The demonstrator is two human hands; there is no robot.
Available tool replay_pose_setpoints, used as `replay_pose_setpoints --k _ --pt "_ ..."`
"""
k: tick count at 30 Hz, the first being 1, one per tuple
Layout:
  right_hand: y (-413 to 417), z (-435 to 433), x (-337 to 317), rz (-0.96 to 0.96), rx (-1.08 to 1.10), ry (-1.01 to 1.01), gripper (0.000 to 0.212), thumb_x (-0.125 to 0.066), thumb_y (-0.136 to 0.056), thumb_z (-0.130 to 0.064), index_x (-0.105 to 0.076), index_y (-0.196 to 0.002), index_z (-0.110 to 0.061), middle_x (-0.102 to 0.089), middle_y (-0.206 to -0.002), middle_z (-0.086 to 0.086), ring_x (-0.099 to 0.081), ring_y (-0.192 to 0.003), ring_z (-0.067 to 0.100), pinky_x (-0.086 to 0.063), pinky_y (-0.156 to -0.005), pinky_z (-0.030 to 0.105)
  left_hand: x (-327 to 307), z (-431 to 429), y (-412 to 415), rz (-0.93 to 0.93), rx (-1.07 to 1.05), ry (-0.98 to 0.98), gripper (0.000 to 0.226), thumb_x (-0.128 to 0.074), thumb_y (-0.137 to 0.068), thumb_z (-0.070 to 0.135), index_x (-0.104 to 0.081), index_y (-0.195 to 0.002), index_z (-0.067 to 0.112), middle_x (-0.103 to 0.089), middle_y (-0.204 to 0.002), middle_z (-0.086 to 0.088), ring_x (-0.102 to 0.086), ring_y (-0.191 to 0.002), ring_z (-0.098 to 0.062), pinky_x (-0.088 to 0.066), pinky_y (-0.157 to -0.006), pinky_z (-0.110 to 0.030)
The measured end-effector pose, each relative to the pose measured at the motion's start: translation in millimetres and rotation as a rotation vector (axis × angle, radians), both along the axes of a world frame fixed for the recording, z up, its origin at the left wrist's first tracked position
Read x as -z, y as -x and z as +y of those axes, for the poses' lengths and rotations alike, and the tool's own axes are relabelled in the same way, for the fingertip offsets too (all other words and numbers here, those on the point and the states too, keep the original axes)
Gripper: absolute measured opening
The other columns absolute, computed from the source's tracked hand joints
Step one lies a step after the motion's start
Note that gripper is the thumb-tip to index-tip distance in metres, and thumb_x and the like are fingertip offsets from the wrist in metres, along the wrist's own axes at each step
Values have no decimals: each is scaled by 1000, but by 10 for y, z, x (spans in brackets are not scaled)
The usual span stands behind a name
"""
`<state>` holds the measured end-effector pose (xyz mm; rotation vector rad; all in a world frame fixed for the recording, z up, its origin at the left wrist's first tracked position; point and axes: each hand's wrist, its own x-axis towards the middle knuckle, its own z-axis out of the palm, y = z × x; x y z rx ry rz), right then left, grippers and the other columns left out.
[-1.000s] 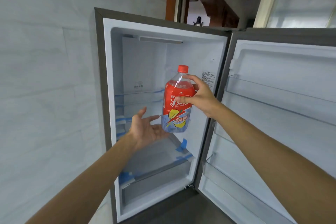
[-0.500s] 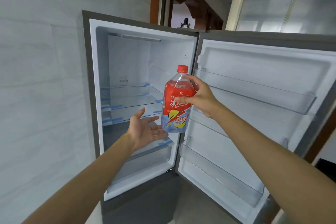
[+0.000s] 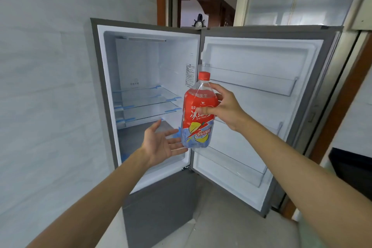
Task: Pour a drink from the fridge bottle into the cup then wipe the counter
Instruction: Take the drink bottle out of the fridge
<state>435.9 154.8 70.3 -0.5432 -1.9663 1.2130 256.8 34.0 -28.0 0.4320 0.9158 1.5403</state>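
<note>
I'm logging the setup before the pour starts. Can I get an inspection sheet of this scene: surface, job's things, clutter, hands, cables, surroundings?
Surface: nothing seen; no counter in view.
Job's things: bottle upright, red cap on, held in front of the open fridge; cup not in view.
Clutter: small dark figurine on top of the fridge.
Hands: right hand grips the bottle at its label; left hand open, palm up, by the bottle's base, contact unclear.
Cables: nothing seen.
Surroundings: fridge door swung open to the right; pale wall on the left; doorway behind.
</note>
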Motion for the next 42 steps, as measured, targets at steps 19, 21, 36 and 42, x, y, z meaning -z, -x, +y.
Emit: replay_pose_setpoints --k 19,21,36,42 --pt "-905 -380 -108 20 242 -27 78 -90 -67 -7 -55 -133 -28 -65 -120 -4 -64 -108 15 -61 -81 34 -130 146 -682 -64 252 -1 74 -37 -97 60 -42 -144 3 -53 -137 -30 -57 -121 -48 -47 -99 -60" --pt "-988 -447 -79 25 282 -15 78 -90 -66 -6 -55 -132 -28 -66 -120 -5 -64 -108 14 -61 -75 27 -127 159 -739 -61 299 12 74 -37 -97 60 -41 -145 4 -52 -140 -29 -56 -123 -48 -47 -100 -60" --pt "-1645 -1537 146 4 651 14 76 -88 -69 -8 -53 -135 -24 -65 -120 -5 -67 -107 16 -60 -89 41 58 -71 -1294 -18 672 51 71 -41 -96 57 -45 -141 2 -54 -137 -31 -59 -119 -48 -50 -96 -59" --pt "-2170 -2071 179 3 807 56 77 -89 -65 -5 -55 -130 -29 -67 -119 0 -69 -106 20 -60 -87 43 143 -246 -1925 -19 849 65 71 -41 -95 57 -48 -135 -1 -61 -125 -31 -59 -117 -47 -43 -105 -61"
